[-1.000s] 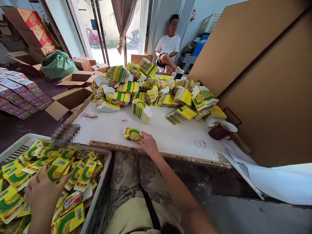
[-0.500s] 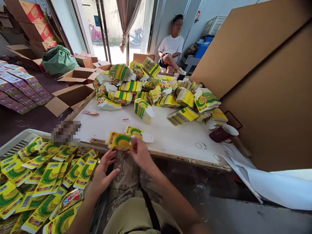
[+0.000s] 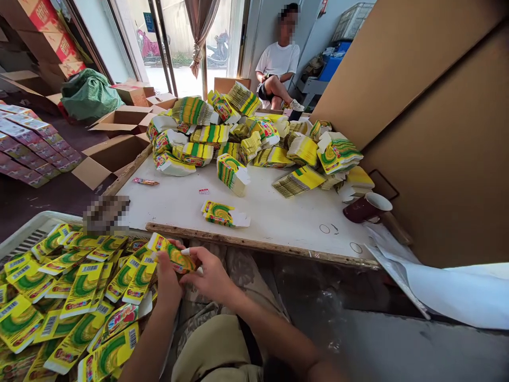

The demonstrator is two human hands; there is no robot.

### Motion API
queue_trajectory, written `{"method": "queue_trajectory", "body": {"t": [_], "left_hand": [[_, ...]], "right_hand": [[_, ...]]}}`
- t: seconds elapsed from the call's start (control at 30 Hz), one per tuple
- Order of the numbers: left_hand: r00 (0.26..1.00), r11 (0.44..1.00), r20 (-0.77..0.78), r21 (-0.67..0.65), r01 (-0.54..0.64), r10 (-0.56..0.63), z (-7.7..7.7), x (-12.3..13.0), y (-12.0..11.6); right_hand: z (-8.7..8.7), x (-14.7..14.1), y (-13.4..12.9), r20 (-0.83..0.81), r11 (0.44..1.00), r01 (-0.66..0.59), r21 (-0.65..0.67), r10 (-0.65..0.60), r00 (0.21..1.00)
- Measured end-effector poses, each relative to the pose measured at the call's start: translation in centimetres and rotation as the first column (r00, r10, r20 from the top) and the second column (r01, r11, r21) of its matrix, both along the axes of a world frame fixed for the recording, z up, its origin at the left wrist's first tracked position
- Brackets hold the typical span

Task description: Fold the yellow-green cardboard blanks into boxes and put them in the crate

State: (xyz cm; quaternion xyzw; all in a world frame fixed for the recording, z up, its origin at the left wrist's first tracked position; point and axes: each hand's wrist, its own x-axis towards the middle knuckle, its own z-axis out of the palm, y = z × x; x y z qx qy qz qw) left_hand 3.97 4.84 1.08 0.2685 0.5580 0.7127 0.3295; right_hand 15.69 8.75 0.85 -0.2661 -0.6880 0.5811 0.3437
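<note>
Between my two hands is a small yellow and green carton (image 3: pixel 172 253), held above my lap beside the basket. My left hand (image 3: pixel 169 281) grips its left end, with the thumb on the near side. At the right end, the fingers of my right hand (image 3: pixel 209 273) close on the carton; a white covering shows on one fingertip. Close ahead on the white table lies another carton (image 3: pixel 219 213), with its white flaps sticking out to the right. To my left, a white plastic basket (image 3: pixel 45 216) is heaped with yellow cartons (image 3: pixel 81 286).
Stacks of flat cartons (image 3: pixel 228 138) pile up at the back of the table (image 3: pixel 262 220). A dark red mug (image 3: pixel 363 208) stands at the right by large cardboard sheets (image 3: pixel 437 148). Opened cardboard boxes (image 3: pixel 115 154) lie beyond the left edge. A person (image 3: pixel 278 63) sits behind.
My right hand has brought the carton left and down to my left hand. My left hand, open before, has closed on it. The view has shifted slightly.
</note>
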Motion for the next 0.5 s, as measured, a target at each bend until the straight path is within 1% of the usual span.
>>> {"method": "queue_trajectory", "body": {"t": [0.03,0.1,0.17,0.2,0.3,0.33,0.37,0.43,0.47,0.5], "left_hand": [[0.999,1.000,0.030,0.005,0.022,-0.022,-0.5,0.0,-0.2],[0.989,0.997,0.142,0.071,0.042,-0.052,-1.3,-0.2,-0.5],[0.989,0.995,0.127,0.082,0.059,-0.069,-1.9,-0.6,-0.8],[0.994,0.997,0.104,0.068,0.034,-0.041,-2.2,-0.7,-0.9],[0.994,0.994,0.019,-0.009,-0.106,0.107,-2.6,-1.3,-1.3],[0.991,0.991,-0.009,-0.040,-0.130,0.130,-2.5,-1.7,-1.4],[0.991,0.989,-0.040,-0.073,-0.127,0.124,-2.2,-2.1,-1.6],[0.993,0.994,-0.117,-0.100,-0.038,0.026,-1.2,-3.4,-2.2],[0.987,0.996,-0.157,-0.079,0.029,-0.041,-0.5,-4.2,-2.5],[0.974,0.994,-0.204,-0.044,0.096,-0.103,0.3,-5.1,-2.8]], "right_hand": [[-0.1,0.3,0.4,0.011,0.999,0.033,0.007,-0.033,0.999],[-0.2,0.9,1.2,0.017,0.998,0.062,0.023,-0.062,0.998],[-0.3,1.4,1.7,0.006,0.998,0.052,0.044,-0.053,0.999],[-0.3,1.5,1.7,0.001,0.998,0.043,0.055,-0.043,0.999],[-0.3,1.5,1.7,-0.001,0.993,0.048,0.103,-0.048,0.999],[-0.2,1.6,1.7,0.002,0.990,0.062,0.127,-0.063,0.998],[-0.2,1.7,1.8,0.004,0.985,0.078,0.157,-0.080,0.997],[0.0,2.3,2.3,0.012,0.963,0.108,0.248,-0.114,0.993],[0.1,2.8,2.6,0.026,0.940,0.119,0.319,-0.134,0.991],[0.3,3.2,2.9,0.051,0.904,0.125,0.409,-0.159,0.986]]}}
